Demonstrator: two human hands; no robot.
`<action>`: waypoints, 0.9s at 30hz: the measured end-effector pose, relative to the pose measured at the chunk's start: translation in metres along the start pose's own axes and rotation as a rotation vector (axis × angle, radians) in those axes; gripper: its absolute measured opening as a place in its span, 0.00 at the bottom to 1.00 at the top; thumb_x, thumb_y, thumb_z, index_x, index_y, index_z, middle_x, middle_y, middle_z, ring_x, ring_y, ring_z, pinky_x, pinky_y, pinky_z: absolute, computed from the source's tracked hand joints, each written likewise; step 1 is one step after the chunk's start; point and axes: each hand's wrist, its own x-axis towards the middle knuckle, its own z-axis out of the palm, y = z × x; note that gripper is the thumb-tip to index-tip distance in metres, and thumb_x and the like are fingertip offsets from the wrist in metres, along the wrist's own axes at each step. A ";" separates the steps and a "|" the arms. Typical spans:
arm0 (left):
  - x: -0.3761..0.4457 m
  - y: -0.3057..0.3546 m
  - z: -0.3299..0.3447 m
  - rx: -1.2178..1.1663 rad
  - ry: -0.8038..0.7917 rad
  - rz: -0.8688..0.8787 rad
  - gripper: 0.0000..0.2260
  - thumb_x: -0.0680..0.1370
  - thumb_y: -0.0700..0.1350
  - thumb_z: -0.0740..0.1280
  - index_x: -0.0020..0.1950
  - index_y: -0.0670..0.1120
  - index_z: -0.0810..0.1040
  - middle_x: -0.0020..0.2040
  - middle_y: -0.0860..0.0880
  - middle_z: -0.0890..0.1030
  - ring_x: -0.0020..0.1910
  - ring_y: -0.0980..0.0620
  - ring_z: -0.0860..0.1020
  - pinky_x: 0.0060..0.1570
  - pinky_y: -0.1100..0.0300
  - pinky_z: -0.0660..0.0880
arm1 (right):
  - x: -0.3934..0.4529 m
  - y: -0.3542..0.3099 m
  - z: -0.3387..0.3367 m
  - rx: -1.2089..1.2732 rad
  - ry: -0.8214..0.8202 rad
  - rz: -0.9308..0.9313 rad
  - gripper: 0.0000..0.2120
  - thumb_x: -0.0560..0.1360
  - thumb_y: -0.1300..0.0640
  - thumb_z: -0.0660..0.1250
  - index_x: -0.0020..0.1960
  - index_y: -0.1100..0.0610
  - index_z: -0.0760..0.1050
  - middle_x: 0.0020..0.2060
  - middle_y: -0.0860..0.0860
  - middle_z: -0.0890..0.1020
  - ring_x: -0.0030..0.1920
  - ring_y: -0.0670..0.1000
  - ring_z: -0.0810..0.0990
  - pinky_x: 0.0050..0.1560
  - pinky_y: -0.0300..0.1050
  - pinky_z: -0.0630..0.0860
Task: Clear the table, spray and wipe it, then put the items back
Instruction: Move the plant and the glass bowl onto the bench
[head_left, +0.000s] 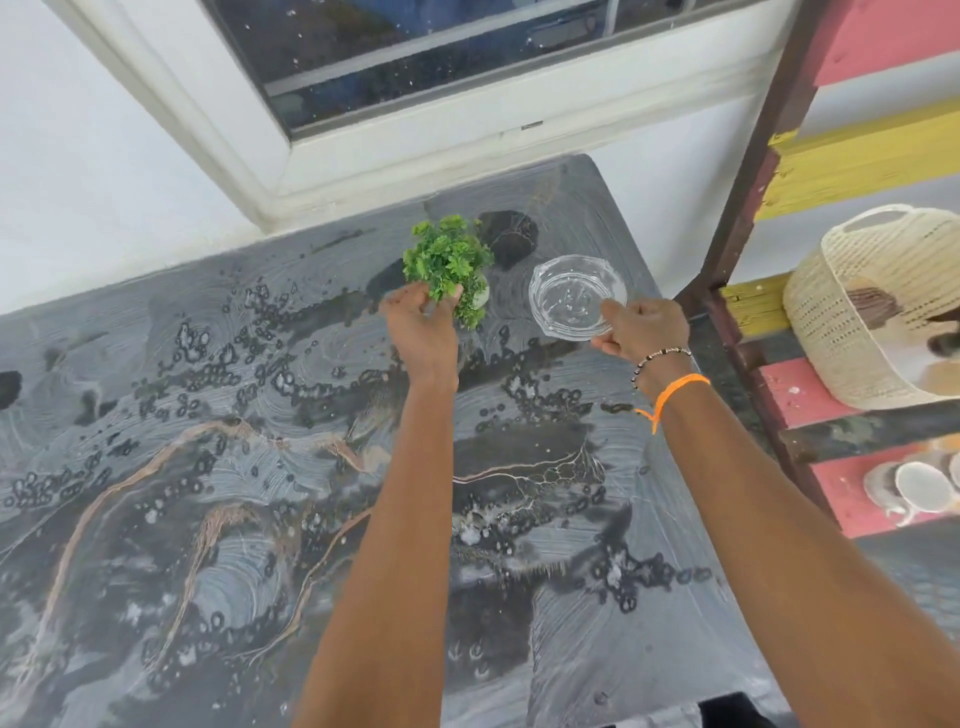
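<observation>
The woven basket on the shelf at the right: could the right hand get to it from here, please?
Probably yes, once freed. The right hand grips the glass dish at its rim, so it is occupied. The woven basket sits on the open shelf to its right, with only the shelf's dark post between them.

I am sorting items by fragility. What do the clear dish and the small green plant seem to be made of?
The clear round dish looks like glass, glossy and see-through, with a faceted rim; clear plastic is possible. The small green leafy plant looks artificial, probably plastic: its leaves are stiff and evenly coloured. Its pale pot is mostly hidden, so I cannot tell.
</observation>
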 end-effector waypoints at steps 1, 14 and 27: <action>-0.007 0.003 0.007 -0.070 -0.018 -0.026 0.07 0.75 0.37 0.68 0.48 0.41 0.70 0.45 0.44 0.71 0.44 0.49 0.70 0.43 0.59 0.74 | -0.001 0.002 -0.010 0.022 0.017 -0.012 0.16 0.70 0.57 0.67 0.27 0.58 0.65 0.13 0.48 0.73 0.24 0.48 0.79 0.31 0.40 0.76; -0.187 0.014 0.177 -0.080 -0.445 -0.099 0.09 0.78 0.40 0.64 0.57 0.42 0.74 0.47 0.50 0.78 0.43 0.57 0.76 0.46 0.56 0.77 | 0.026 0.066 -0.245 0.150 0.256 0.020 0.11 0.71 0.58 0.66 0.31 0.56 0.70 0.17 0.48 0.77 0.24 0.47 0.78 0.33 0.39 0.78; -0.349 -0.013 0.419 0.222 -0.791 -0.027 0.03 0.76 0.36 0.65 0.47 0.43 0.76 0.43 0.37 0.78 0.44 0.45 0.77 0.52 0.37 0.75 | 0.109 0.190 -0.487 0.245 0.549 0.226 0.06 0.71 0.62 0.66 0.38 0.62 0.70 0.16 0.45 0.77 0.18 0.41 0.76 0.20 0.30 0.69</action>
